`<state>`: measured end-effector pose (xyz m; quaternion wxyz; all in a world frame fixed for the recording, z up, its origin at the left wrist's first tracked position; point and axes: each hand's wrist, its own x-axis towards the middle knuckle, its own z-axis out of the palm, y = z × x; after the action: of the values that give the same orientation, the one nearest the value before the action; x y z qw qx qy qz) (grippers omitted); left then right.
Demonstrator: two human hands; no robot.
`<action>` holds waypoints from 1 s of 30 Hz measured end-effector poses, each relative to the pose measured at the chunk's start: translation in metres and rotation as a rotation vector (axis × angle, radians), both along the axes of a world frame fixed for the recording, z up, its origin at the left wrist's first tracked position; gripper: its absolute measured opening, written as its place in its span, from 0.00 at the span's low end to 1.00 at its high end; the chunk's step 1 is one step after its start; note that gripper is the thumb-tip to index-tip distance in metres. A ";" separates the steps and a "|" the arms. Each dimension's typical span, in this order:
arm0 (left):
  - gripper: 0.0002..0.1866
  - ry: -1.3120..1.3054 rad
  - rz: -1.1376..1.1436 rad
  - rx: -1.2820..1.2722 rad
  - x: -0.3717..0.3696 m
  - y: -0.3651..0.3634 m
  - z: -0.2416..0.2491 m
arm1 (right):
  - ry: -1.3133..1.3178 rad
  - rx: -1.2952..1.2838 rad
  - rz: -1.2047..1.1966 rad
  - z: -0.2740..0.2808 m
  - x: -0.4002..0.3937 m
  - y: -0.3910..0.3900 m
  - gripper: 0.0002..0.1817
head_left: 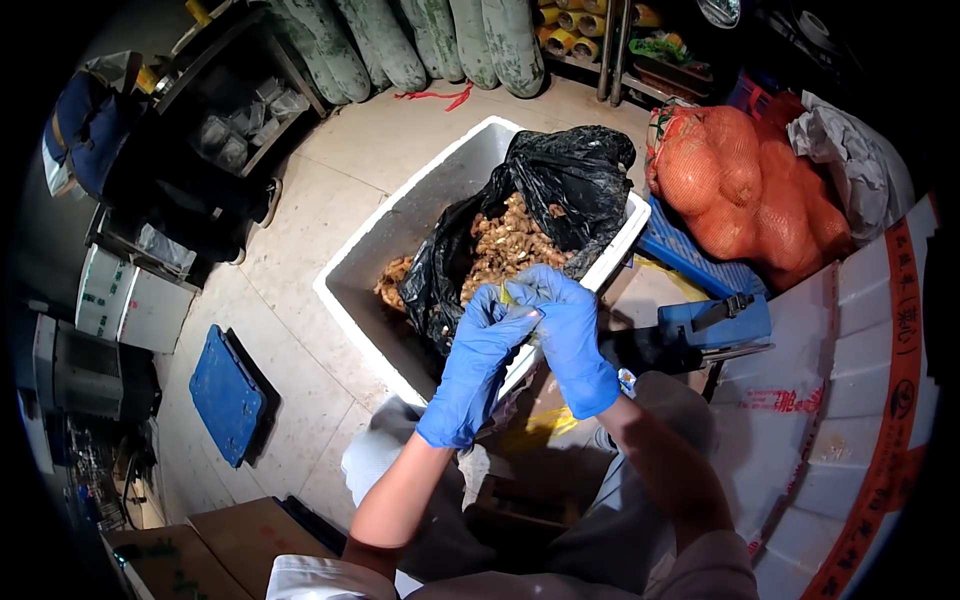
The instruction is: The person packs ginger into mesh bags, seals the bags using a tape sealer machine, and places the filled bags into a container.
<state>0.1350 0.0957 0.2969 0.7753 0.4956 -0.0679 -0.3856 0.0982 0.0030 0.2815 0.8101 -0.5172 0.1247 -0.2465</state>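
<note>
Both my hands wear blue gloves and meet above the near side of a white foam box (352,300). My left hand (478,365) is closed, its fingers pinched together around a small yellowish piece (507,294). Touching it, my right hand (570,335) has its fingers curled over the same spot; what it holds is too small to name. Beneath and beyond the hands, a heap of ginger (512,243) lies in the box, partly wrapped by a black plastic bag (575,175). More ginger (392,280) shows at the box's left side.
Red net sacks (745,185) lie on a blue crate (690,252) at the right. A blue lid (228,395) is on the floor at left. Large green gourds (510,45) stand at the back. A person in dark clothes (190,190) is at the upper left.
</note>
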 end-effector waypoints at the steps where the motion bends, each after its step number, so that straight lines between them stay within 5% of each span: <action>1: 0.13 0.033 -0.018 -0.119 0.003 -0.002 -0.002 | 0.037 0.024 -0.014 0.001 0.000 -0.001 0.03; 4: 0.15 0.031 -0.110 -0.038 0.006 -0.003 0.011 | 0.133 -0.144 -0.107 0.013 0.000 -0.014 0.04; 8: 0.13 0.047 -0.263 0.092 0.012 -0.004 0.008 | 0.229 0.003 -0.035 0.015 -0.001 -0.030 0.04; 12: 0.09 -0.061 -0.277 0.171 0.017 -0.006 0.002 | 0.223 -0.110 -0.080 0.022 -0.005 -0.040 0.06; 16: 0.09 0.043 -0.321 0.090 0.017 -0.006 0.006 | 0.214 -0.204 -0.100 0.022 -0.007 -0.040 0.05; 22: 0.08 0.156 -0.083 -0.053 0.006 -0.014 0.010 | 0.139 -0.246 -0.019 0.001 -0.003 -0.025 0.04; 23: 0.08 0.129 -0.148 -0.040 0.011 -0.011 0.008 | 0.183 -0.033 0.080 0.004 -0.007 -0.026 0.05; 30: 0.10 -0.048 -0.276 0.079 0.014 -0.008 0.002 | 0.232 -0.043 0.085 0.017 -0.007 -0.036 0.06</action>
<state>0.1488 0.0875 0.2990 0.6930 0.5208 -0.1383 -0.4789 0.0916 -0.0331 0.2988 0.7888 -0.5641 0.1902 -0.1529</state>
